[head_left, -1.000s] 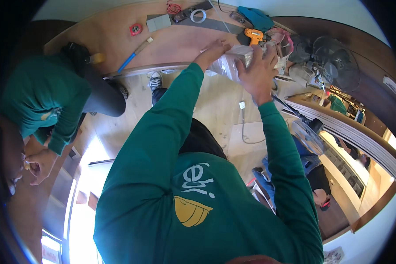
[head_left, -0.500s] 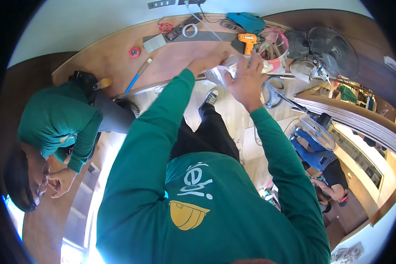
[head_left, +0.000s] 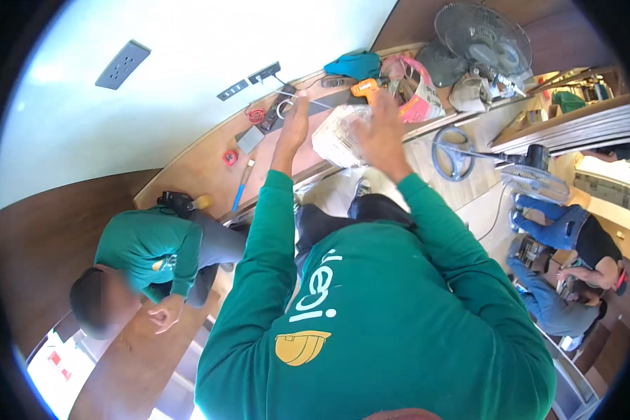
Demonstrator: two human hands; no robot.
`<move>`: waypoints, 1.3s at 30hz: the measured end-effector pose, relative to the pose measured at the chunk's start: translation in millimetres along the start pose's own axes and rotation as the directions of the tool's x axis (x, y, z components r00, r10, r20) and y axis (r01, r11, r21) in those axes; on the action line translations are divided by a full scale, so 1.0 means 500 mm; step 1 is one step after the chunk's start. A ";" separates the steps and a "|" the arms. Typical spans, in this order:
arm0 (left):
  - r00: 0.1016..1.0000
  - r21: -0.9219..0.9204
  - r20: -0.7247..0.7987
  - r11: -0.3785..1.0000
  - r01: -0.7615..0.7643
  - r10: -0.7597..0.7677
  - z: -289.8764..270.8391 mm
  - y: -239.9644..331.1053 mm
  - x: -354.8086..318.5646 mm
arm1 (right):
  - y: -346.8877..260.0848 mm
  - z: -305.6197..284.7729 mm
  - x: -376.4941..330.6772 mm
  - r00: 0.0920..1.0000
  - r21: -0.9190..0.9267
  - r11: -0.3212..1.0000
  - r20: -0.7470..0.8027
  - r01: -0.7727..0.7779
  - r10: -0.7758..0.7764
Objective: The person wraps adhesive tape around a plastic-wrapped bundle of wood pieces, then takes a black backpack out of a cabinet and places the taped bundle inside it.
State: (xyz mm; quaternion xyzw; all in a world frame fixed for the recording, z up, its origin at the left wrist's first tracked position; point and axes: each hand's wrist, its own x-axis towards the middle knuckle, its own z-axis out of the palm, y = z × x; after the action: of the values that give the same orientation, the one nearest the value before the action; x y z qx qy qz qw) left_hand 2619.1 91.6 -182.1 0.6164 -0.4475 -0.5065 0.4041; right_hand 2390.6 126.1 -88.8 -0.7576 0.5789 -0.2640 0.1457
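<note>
A clear plastic bag with pale contents (head_left: 334, 140) is in front of me at the workbench's edge. What fills it is too blurred to name. My right hand (head_left: 385, 133) grips the bag's right side, its thumb across the plastic and its fingers smeared by motion. To the left of the bag, my left hand (head_left: 295, 133) is raised with its fingers stretched out, holding nothing. Behind the left hand lies a white roll of tape (head_left: 284, 108). An orange cordless drill (head_left: 363, 87) is just beyond the bag and the right hand.
On the workbench (head_left: 210, 175) lie a red tape measure (head_left: 229, 157), a blue-handled tool (head_left: 240, 187) and a teal cloth (head_left: 353, 66). A pink-and-white sack (head_left: 424, 105) stands at the right, near a fan (head_left: 483, 38). One co-worker (head_left: 147, 245) sits left; others are right. A standing fan (head_left: 535, 180) is on the floor.
My left hand has let go of the plastic bag and moved left, away from it. The right hand stays at the bag. The whole view has turned and shows more wall.
</note>
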 end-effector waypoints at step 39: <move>0.989 0.824 -0.089 0.566 0.006 0.119 0.222 0.083 -0.151 | 0.443 -0.286 -1.401 -0.420 -0.257 -0.332 0.571 -0.908 0.705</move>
State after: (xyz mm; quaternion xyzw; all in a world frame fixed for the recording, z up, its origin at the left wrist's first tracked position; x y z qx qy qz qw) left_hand 2497.3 147.9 -140.6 0.7514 -0.6227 -0.1846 0.1163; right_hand 1998.7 742.9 -250.3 0.0297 0.8076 0.0872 0.5825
